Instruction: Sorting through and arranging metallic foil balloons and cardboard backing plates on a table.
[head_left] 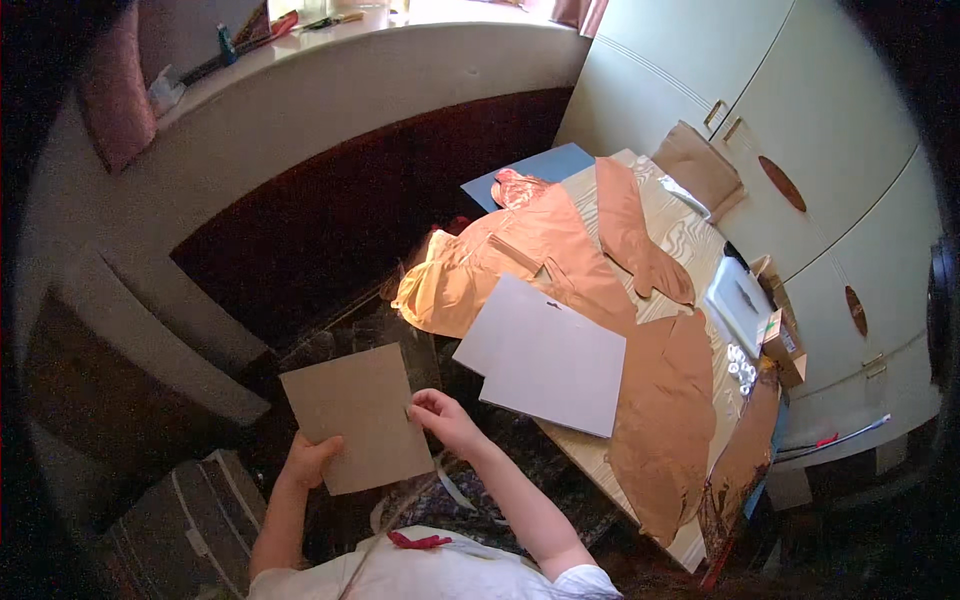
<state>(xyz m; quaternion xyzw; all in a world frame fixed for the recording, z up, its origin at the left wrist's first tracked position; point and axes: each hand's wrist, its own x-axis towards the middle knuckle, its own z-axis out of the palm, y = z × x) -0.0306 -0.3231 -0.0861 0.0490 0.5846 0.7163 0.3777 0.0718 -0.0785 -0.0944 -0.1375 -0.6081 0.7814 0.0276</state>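
"Pale cupboards (850, 120) fill the right side of the room. What stands before them?"

"One wooden counter (685, 238), largely covered by big brown sheets (665, 430), bunched up at the left end."

"And on those?"

"Two pale boards (555, 365), overlapping, their near corners jutting past the counter's edge."

"Next in size?"

"That would be the square tan board (368, 415). It's off the counter, held up in front of the person, left of the pale boards."

"Anything smaller at the far right?"

"Yes, a flat white thing (740, 305) with rounded corners, and just beside it a small brown box (787, 352)."

"How are the hands?"

"Apart. The left hand (313, 460) grips the tan board's lower left edge, thumb on top. The right hand (447, 422) has its fingertips at the right edge; whether they pinch it, I can't quite tell."

"Smallest?"

"Little white bits (741, 371) near the box."
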